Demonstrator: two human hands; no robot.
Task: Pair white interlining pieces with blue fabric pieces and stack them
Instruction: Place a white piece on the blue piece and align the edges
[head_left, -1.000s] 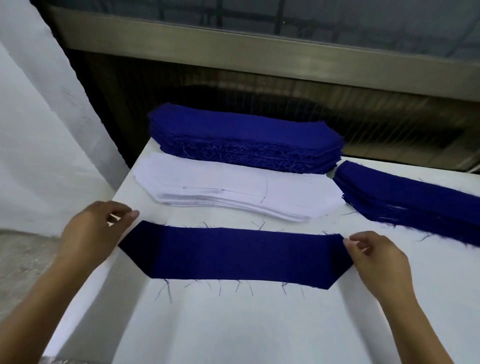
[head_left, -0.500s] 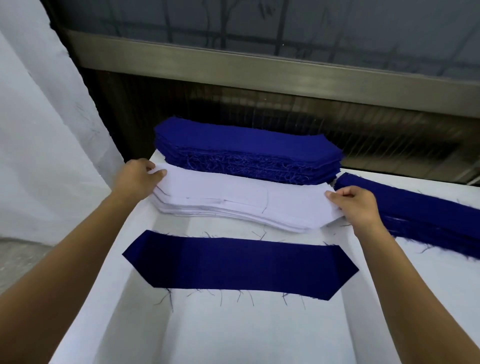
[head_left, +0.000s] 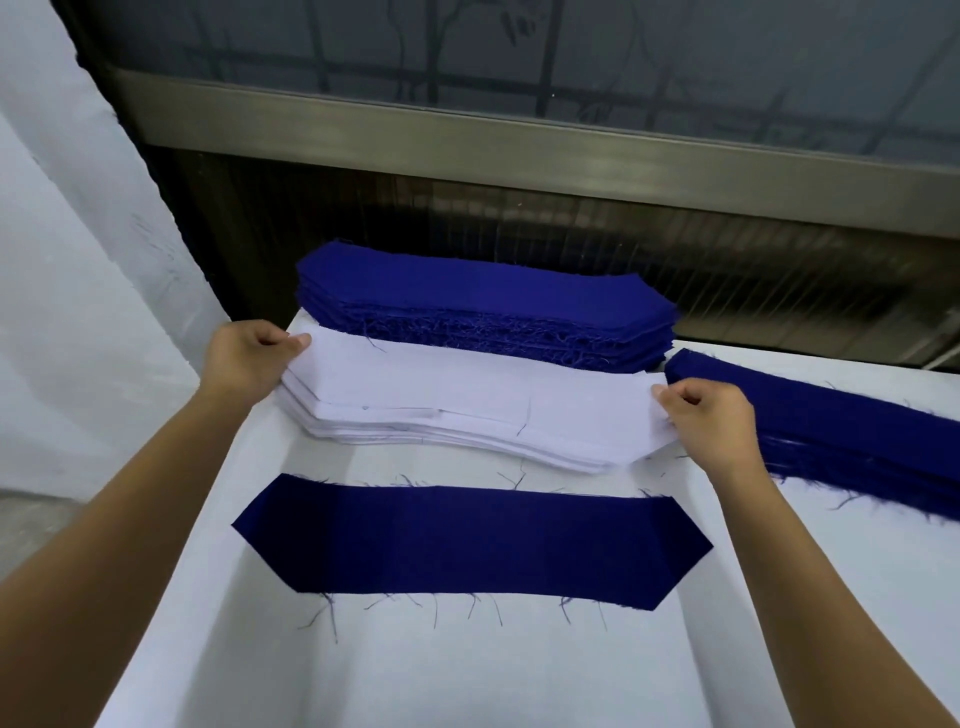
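Nearest, one blue fabric piece (head_left: 470, 545) lies flat on the white table (head_left: 467, 670): a long strip with angled ends and frayed threads along its edges. Just beyond it is the white interlining stack (head_left: 467, 410), thin smooth sheets of the same shape, slightly fanned. The left hand (head_left: 244, 358) pinches the top sheet's left tip, thumb over curled fingers. The right hand (head_left: 711, 421) pinches the right tip likewise. Right behind sits a thick blue fabric stack (head_left: 483, 306) with fuzzy raw edges. Another blue pile (head_left: 831, 431) lies angled at right. A metal window rail (head_left: 519, 140) is farthest.
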